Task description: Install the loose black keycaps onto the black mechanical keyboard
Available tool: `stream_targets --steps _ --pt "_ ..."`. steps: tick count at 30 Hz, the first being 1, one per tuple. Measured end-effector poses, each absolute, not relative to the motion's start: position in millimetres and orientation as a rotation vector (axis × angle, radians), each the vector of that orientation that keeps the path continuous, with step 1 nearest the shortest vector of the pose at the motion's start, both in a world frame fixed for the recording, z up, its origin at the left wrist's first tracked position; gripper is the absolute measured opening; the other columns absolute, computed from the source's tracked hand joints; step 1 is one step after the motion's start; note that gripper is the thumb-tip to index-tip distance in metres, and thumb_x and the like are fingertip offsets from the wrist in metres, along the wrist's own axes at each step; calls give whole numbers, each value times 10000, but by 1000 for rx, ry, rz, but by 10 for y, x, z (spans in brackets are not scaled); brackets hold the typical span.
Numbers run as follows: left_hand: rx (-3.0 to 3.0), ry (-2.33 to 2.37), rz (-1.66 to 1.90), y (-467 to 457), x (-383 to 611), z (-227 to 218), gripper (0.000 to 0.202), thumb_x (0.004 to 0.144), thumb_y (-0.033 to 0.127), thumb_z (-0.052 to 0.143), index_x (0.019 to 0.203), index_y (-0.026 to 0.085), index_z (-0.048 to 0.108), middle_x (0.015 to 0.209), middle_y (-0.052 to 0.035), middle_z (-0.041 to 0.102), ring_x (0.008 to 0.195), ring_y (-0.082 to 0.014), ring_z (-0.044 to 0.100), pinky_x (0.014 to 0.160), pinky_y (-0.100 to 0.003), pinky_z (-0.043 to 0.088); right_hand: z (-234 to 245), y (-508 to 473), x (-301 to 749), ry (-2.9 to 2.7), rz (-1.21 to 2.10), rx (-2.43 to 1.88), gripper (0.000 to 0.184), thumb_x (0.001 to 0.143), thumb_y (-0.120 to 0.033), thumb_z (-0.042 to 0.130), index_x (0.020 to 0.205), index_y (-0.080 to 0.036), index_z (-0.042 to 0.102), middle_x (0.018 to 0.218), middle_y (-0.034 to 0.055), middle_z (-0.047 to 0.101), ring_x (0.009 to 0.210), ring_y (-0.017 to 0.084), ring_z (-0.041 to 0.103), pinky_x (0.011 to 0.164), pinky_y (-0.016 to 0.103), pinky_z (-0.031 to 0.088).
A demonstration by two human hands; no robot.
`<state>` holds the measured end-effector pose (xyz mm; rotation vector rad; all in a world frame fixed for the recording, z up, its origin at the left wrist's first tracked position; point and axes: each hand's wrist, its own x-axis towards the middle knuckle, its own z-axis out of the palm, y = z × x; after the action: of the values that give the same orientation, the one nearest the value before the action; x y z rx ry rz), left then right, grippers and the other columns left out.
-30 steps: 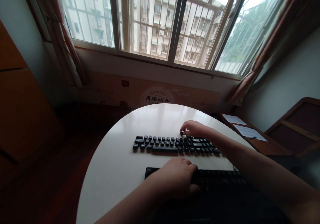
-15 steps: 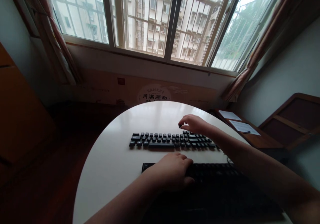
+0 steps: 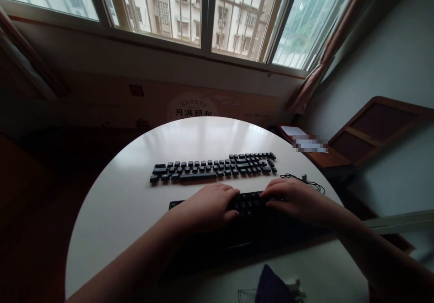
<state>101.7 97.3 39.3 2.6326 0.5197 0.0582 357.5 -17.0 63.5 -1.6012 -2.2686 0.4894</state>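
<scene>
Left hand (image 3: pixel 205 206), thumb and fingers apart, rests on a black keyboard (image 3: pixel 249 203), loose keycaps (image 3: pixel 198 176) at its 11 o'clock; right hand (image 3: pixel 294 199) bends over 1 o'clock, any pinch unclear. Keeping the keyboard braced should help.

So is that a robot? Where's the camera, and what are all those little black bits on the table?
No robot here, just a person's two bare hands! The camera is worn on their head, so every picture looks forward and down, much as they would.

The left hand rests on a black keyboard. The right hand touches it farther along. I can't tell if either is pinching something small.

The black bits are loose key caps, lined up in rows on the white table, beyond the keyboard. The long one is a space bar. A thin black cable lies just beyond the right hand.
</scene>
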Motion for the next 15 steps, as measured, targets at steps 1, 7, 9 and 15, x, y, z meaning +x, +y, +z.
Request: stream_targets --steps 1,7,9,15 --pt "2635 521 60 978 1016 387 525 890 415 612 1374 218 563 1383 -100 619 1258 -306 568 1074 -438 440 645 -170 3539 -2284 477 -1601 200 915 -136 698 1078 -240 750 1004 1 701 903 175 653 852 273 467" --pt "2609 536 34 966 1009 451 500 908 419 599 1373 239 558 1377 -76 621 1237 -276 579 1074 -406 440 670 -133 3358 -2357 526 -1516 219 882 -78 740 1048 -222 751 987 -21 694 871 146 651 803 236 456" --pt "2592 551 18 953 1013 484 507 908 416 604 1383 245 553 1377 -69 620 1237 -271 577 1077 -403 437 601 -159 3349 -2332 519 -1492 243 874 -56 740 1056 -216 746 1050 -18 689 910 144 649 842 230 456" --pt "2574 604 -40 944 1028 524 530 909 415 614 1409 256 535 1422 -57 586 1296 -272 537 1107 -401 414 385 -262 3384 -2304 372 -1532 261 852 -55 742 1055 -221 746 1109 -1 681 964 186 642 882 283 461"
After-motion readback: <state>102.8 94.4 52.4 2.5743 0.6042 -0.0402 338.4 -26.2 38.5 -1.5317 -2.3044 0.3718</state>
